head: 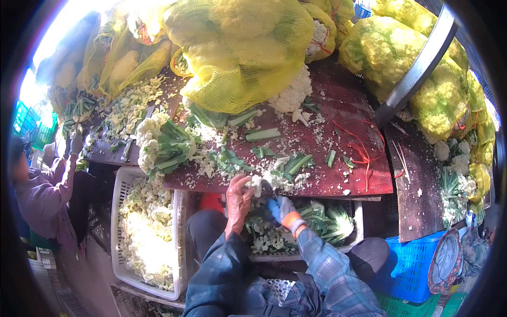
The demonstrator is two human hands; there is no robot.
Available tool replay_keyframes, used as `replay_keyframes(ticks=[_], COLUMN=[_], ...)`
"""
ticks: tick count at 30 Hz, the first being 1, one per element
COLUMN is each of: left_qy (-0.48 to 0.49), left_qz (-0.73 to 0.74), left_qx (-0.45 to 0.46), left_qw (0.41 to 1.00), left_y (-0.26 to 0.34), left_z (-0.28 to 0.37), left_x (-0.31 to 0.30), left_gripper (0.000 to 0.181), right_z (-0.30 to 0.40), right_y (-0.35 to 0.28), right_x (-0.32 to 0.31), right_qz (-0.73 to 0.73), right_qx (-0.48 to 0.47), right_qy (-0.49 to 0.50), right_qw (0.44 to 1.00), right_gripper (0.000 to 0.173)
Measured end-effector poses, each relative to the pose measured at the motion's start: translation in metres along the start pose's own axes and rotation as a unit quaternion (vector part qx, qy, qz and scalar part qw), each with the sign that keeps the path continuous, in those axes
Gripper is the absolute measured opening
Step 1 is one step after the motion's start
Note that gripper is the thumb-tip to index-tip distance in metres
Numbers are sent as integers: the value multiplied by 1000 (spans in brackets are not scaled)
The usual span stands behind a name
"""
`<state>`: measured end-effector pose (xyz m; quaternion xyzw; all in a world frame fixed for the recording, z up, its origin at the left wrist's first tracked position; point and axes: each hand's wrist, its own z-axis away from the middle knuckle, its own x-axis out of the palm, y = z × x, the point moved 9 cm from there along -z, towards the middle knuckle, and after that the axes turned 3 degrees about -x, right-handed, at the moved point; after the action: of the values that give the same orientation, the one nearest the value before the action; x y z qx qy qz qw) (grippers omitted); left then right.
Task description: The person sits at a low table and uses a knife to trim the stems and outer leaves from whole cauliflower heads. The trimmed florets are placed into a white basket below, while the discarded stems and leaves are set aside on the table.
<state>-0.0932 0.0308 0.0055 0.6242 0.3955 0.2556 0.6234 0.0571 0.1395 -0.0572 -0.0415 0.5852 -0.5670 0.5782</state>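
My left hand [239, 200], bare, has its fingers closed on a small cauliflower piece [256, 185] at the front edge of the red board [313, 138]. Just right of it, my right hand [286, 214], in a blue and grey glove with an orange cuff, is curled beside a dark, blurred shape; whether it grips a tool cannot be told. Below both hands lies a crate [359, 237] of leaves and trimmings. A large cauliflower head with leaves [166, 146] rests on the board to the left. Cut stalks [262, 134] and crumbs lie about the board.
A white plastic crate [115, 237] of florets stands at my left. Yellow mesh sacks [241, 51] of cauliflower line the far side. A metal post [416, 67] rises at the right, above a blue crate [408, 269]. A co-worker [47, 190] sits at the far left.
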Motion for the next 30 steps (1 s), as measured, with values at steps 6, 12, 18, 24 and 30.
replay_keyframes(ticks=[6, 12, 18, 24, 30], left_qy=[-37, -47, -36, 7, -36], left_qz=[-13, 47, 3, -24, -76], left_qx=[-9, -75, -62, -17, 40], left_qw=[999, 995, 997, 1000, 996], left_y=[-7, -25, -9, 3, 25], left_z=[-19, -20, -19, -14, 10], left_x=[8, 2, -2, -9, 6], left_gripper=[30, 17, 11, 10, 50], right_z=[7, 16, 12, 8, 9], right_y=[-6, -68, -67, -40, -36], right_x=[-30, -41, -35, -6, 12], right_qz=[15, 132, 140, 153, 109], right_qx=[-141, -103, -85, -6, -2], right_qy=[179, 55, 12, -31, -58], right_qw=[974, 984, 986, 988, 992], right_gripper=[29, 35, 33, 33, 38])
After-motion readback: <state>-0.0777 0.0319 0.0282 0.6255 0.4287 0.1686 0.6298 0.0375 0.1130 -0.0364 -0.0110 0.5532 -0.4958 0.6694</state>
